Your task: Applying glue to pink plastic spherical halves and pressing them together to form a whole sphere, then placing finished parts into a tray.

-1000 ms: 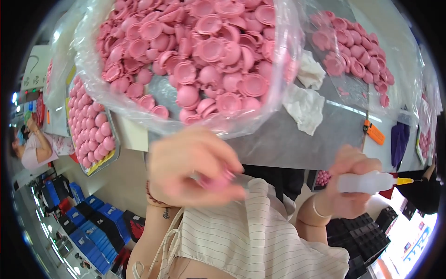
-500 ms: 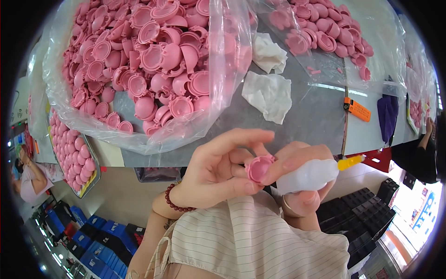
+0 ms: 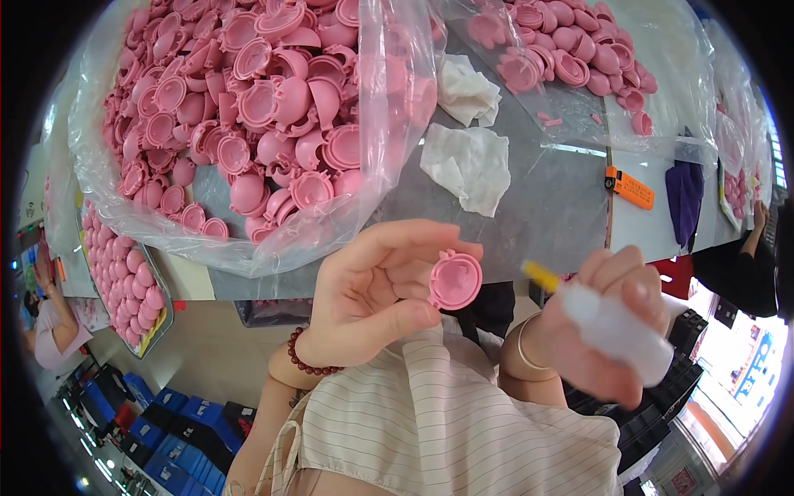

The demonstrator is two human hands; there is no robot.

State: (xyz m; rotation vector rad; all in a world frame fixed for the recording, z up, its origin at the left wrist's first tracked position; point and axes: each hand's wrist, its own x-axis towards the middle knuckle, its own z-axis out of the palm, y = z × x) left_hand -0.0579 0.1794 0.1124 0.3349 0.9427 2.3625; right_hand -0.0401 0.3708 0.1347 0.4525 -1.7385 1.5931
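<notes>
My left hand [image 3: 385, 293] is closed on a pink plastic half-shell [image 3: 456, 281], pinched between thumb and fingers with its hollow side showing. Off to the right, my right hand [image 3: 624, 331] grips a white squeeze bottle [image 3: 616, 329], slightly blurred. The bottle's yellow nozzle [image 3: 542, 276] points up and left toward the shell, a gap apart from it. Ahead of my left hand, many similar pink shells [image 3: 248, 124] lie heaped in a clear plastic bag [image 3: 273, 258] on the grey table [image 3: 546, 198].
Two crumpled white cloths [image 3: 467, 169] lie on the table. Farther right are an orange cutter-like tool [image 3: 630, 188], a dark purple cloth [image 3: 685, 202] and another pile of pink shells [image 3: 571, 50]. A tray of pink domes [image 3: 124, 285] sits at left. Another person's arm [image 3: 59, 318] shows at far left.
My right hand has drawn away to the right, swinging the bottle so its nozzle points left instead of right. My left hand keeps the shell, now fully uncovered.
</notes>
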